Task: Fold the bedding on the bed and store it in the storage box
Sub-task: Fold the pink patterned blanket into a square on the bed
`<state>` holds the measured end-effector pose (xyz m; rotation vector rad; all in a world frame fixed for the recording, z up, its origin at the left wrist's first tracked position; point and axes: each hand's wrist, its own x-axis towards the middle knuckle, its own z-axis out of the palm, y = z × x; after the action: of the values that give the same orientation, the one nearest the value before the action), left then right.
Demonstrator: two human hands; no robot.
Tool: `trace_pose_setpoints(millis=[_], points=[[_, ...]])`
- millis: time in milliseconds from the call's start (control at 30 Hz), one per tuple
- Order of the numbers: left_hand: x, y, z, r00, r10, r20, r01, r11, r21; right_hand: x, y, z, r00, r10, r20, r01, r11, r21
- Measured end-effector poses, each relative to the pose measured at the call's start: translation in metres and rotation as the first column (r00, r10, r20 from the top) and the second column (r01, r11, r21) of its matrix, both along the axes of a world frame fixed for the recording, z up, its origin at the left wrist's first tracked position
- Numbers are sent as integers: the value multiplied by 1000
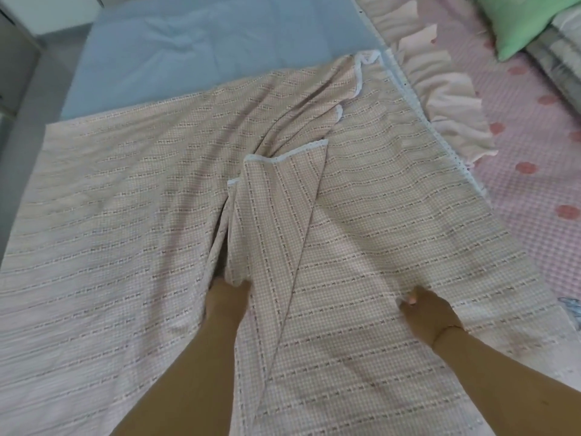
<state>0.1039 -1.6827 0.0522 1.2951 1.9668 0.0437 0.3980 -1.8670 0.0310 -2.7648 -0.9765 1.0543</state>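
Two hands (320, 300), checked sheet (125, 215) lengthwise left-right

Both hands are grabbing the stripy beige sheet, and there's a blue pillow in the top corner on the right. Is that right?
Not quite. The pillow in the top right corner is green, not blue; the head view shows it. The blue thing is the blanket spread further up the bed. The rest holds: the left hand and right hand both grip the stripy beige sheet.
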Motion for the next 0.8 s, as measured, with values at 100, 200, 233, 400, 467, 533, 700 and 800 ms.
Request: trace_pose_setpoints(millis=[100,200,233,400,467,533,700,800], points=[[21,-11,20,974,-55,219,65,997,-41,-2,4,2,999,-39,5,39,999,-19],[56,-43,43,881,-299,368,328,945,-17,-3,8,13,989,-148,-22,149,987,67],[68,-60,49,826,-365,430,427,903,-54,-4,10,18,984,-173,-35,176,978,114],[95,-112,36,689,-116,715,481,812,-332,3,23,34,943,-305,-134,330,911,249],[97,-103,26,642,228,732,241,846,-475,5,25,36,936,-309,-167,345,898,274],[99,-92,17,559,448,698,23,833,-553,3,24,38,891,-364,-272,442,832,334],[114,-71,11,340,651,679,-188,755,-629,-6,19,33,803,-381,-458,555,758,344],[136,-59,15,339,644,686,-181,760,-624,-10,20,37,738,-363,-569,616,708,347]])
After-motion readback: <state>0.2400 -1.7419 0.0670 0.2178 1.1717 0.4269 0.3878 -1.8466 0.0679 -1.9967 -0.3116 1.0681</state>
